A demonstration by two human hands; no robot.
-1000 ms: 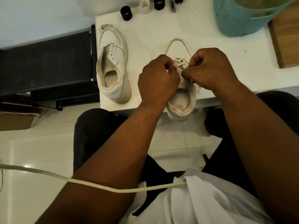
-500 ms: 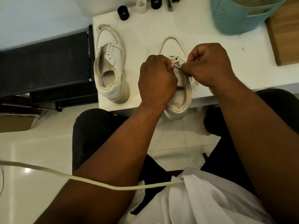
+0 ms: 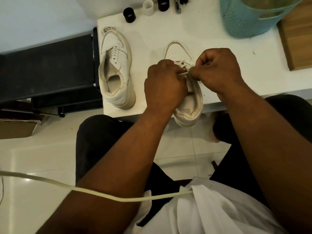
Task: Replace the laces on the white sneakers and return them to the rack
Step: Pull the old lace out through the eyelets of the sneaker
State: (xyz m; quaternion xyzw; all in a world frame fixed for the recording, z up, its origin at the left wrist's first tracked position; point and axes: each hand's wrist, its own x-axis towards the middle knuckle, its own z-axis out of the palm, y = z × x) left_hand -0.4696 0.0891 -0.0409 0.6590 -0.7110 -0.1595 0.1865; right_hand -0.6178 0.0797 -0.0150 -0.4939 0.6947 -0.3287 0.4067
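Pinching flat white lace between curled left hand and right hand fingertips; pull evenly toward nine and three, steadying scuffed white leather sneaker.

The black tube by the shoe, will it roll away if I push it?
Probably not while the black tube stands on end on the table. Knocked onto its round side, it likely would roll. It looks hollow, so probably light.

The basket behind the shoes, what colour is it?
Light blue basket, seen in the head view.
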